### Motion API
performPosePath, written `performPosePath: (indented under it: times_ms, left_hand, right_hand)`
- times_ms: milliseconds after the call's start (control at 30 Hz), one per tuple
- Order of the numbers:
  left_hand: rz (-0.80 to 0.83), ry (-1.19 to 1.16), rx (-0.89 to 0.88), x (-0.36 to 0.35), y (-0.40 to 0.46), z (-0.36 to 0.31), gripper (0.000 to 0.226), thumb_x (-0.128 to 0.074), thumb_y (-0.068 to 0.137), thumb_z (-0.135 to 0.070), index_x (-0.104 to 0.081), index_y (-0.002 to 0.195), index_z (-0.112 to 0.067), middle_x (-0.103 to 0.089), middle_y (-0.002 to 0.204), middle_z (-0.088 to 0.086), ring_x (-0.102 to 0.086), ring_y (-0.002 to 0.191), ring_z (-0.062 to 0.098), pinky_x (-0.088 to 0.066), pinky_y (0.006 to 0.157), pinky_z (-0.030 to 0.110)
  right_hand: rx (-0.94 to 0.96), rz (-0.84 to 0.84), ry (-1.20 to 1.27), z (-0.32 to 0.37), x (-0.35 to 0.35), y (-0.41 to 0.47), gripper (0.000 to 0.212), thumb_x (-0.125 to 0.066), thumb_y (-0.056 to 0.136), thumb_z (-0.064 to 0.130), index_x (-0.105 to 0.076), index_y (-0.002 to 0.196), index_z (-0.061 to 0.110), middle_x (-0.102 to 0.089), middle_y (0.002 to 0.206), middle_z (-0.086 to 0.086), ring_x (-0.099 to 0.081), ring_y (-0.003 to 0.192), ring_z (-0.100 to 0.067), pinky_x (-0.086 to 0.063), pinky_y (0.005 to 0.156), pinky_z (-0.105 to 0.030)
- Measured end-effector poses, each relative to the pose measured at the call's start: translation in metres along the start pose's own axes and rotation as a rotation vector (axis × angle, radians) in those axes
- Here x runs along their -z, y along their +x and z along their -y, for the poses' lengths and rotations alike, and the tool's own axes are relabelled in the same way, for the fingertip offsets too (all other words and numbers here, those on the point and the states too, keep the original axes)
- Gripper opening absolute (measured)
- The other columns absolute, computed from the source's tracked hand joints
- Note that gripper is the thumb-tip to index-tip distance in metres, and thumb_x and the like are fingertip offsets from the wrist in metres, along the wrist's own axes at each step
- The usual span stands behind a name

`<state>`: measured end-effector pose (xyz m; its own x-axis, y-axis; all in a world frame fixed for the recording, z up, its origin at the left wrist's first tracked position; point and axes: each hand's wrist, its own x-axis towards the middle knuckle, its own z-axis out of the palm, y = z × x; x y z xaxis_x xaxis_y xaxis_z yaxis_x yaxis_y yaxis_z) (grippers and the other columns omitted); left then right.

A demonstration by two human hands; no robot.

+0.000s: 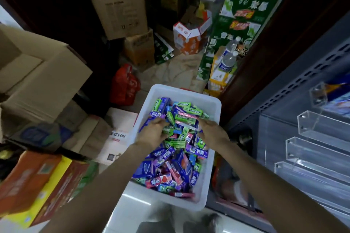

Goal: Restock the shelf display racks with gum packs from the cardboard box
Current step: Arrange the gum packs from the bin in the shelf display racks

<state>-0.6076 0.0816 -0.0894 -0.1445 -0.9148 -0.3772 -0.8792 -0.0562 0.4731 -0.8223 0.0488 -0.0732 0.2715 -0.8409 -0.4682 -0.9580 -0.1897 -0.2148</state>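
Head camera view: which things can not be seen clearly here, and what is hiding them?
- Fingertips of the left hand and right hand: buried among the gum packs, so their grip is unclear.
- Bottom of the white bin: covered by packs.
- Clear display racks: cut off by the right edge.
- Small print on the packs: blurred, too small.

The person's two arms are bare from the fingers all the way back to the lower edge of the view; no sleeve, cuff, watch, band or glove shows on either. The left hand point(153, 133) and the right hand point(211, 132) are both uncovered, with no ring visible on the fingers point(164, 120), though motion blur softens the finer detail there.
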Motion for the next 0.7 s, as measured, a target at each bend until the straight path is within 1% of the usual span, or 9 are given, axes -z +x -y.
performPosePath:
  times_ms: [67, 200, 267, 333, 400, 467, 533, 633, 700]
  left_hand:
    - [-0.029, -0.045, -0.003, 0.000, 0.000, 0.000, 0.047, -0.059, 0.092, -0.020, -0.046, 0.137, -0.017, -0.036, 0.143, 0.001, -0.057, 0.108, 0.023, -0.043, 0.098, 0.036]
    - [-0.061, -0.105, 0.018, 0.001, 0.004, -0.003, 0.045, -0.060, 0.091, -0.021, -0.047, 0.134, -0.018, -0.037, 0.139, 0.001, -0.059, 0.099, 0.020, -0.046, 0.092, 0.035]
    - [-0.068, -0.118, 0.032, 0.001, 0.006, -0.005, 0.045, -0.061, 0.091, -0.022, -0.047, 0.133, -0.019, -0.037, 0.139, 0.001, -0.059, 0.096, 0.019, -0.046, 0.091, 0.033]
    - [-0.070, -0.124, 0.036, 0.000, 0.006, -0.005, 0.045, -0.061, 0.091, -0.023, -0.047, 0.133, -0.019, -0.036, 0.139, 0.001, -0.059, 0.095, 0.018, -0.046, 0.090, 0.031]
    - [-0.081, -0.155, 0.030, 0.000, 0.007, -0.005, 0.043, -0.061, 0.091, -0.021, -0.049, 0.132, -0.018, -0.039, 0.136, 0.002, -0.060, 0.093, 0.017, -0.047, 0.087, 0.030]
    - [-0.134, -0.211, 0.033, 0.002, 0.010, -0.005, 0.037, -0.060, 0.091, -0.019, -0.053, 0.127, -0.017, -0.047, 0.128, 0.004, -0.062, 0.089, 0.017, -0.050, 0.082, 0.031]
    - [-0.233, -0.201, 0.020, 0.006, 0.017, -0.006, 0.030, -0.059, 0.091, -0.018, -0.057, 0.120, -0.014, -0.054, 0.117, 0.008, -0.059, 0.097, 0.024, -0.050, 0.083, 0.037]
    - [-0.302, -0.171, 0.000, 0.013, 0.035, -0.010, 0.028, -0.054, 0.093, -0.014, -0.056, 0.121, -0.011, -0.054, 0.116, 0.011, -0.053, 0.108, 0.030, -0.047, 0.088, 0.041]
    - [-0.259, -0.162, 0.005, 0.016, 0.053, -0.011, 0.034, -0.051, 0.094, -0.014, -0.053, 0.128, -0.010, -0.053, 0.125, 0.013, -0.050, 0.114, 0.031, -0.044, 0.095, 0.041]
  right_hand:
    - [0.007, -0.018, -0.040, -0.003, 0.005, 0.005, 0.063, -0.057, 0.092, 0.025, -0.026, 0.146, 0.012, -0.044, 0.139, -0.011, -0.040, 0.127, -0.028, -0.035, 0.102, -0.034]
    - [0.056, 0.072, -0.015, -0.009, 0.012, 0.013, 0.052, -0.071, 0.081, 0.031, -0.053, 0.125, 0.011, -0.050, 0.122, -0.011, -0.044, 0.117, -0.028, -0.036, 0.093, -0.032]
    - [0.091, 0.103, -0.012, -0.010, 0.014, 0.014, 0.048, -0.072, 0.079, 0.032, -0.056, 0.119, 0.012, -0.055, 0.116, -0.008, -0.047, 0.113, -0.026, -0.033, 0.094, -0.031]
    - [0.098, 0.136, 0.030, -0.011, 0.014, 0.012, 0.042, -0.072, 0.079, 0.030, -0.054, 0.113, 0.014, -0.056, 0.105, 0.001, -0.046, 0.107, -0.018, -0.027, 0.098, -0.029]
    - [0.100, 0.164, 0.158, -0.014, 0.015, 0.012, 0.034, -0.074, 0.078, 0.024, -0.049, 0.100, 0.018, -0.050, 0.090, 0.008, -0.041, 0.097, -0.014, -0.029, 0.083, -0.029]
    - [0.118, 0.154, 0.400, -0.016, 0.017, 0.014, 0.033, -0.075, 0.077, 0.014, -0.047, 0.093, 0.016, -0.050, 0.089, 0.003, -0.048, 0.094, -0.018, -0.035, 0.075, -0.028]
    - [0.131, 0.095, 0.581, -0.013, 0.023, 0.014, 0.028, -0.073, 0.079, 0.007, -0.050, 0.093, 0.013, -0.053, 0.091, 0.001, -0.053, 0.095, -0.019, -0.042, 0.081, -0.032]
    - [0.134, -0.002, 0.590, -0.009, 0.034, 0.016, 0.025, -0.071, 0.082, 0.011, -0.059, 0.103, 0.008, -0.056, 0.101, -0.002, -0.054, 0.101, -0.017, -0.040, 0.084, -0.026]
    - [0.137, -0.080, 0.585, -0.010, 0.041, 0.016, 0.023, -0.069, 0.084, 0.014, -0.061, 0.104, 0.005, -0.056, 0.099, -0.003, -0.053, 0.096, -0.015, -0.036, 0.080, -0.023]
